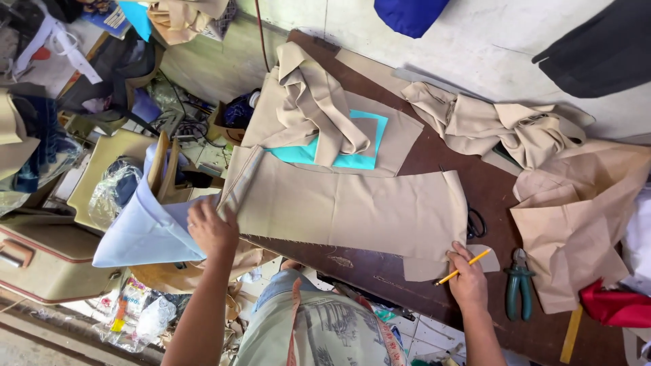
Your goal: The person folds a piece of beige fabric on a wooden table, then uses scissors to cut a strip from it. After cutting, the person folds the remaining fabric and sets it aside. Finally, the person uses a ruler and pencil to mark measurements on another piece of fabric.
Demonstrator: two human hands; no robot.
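Left hand [211, 229] lies flat, fingers spread, palm down on the left end of the tan fabric piece [346, 203], gripping nothing; the piece is spread flat across the dark brown table [434, 285], with a light blue fabric [146, 230] just beside the hand. Right hand [466, 278] is closed around a yellow pencil [462, 267], fingertips on the piece's lower right corner. Further right: scissors [476, 222] partly under the fabric edge, green-handled pliers [519, 283], crumpled brown paper [576, 217].
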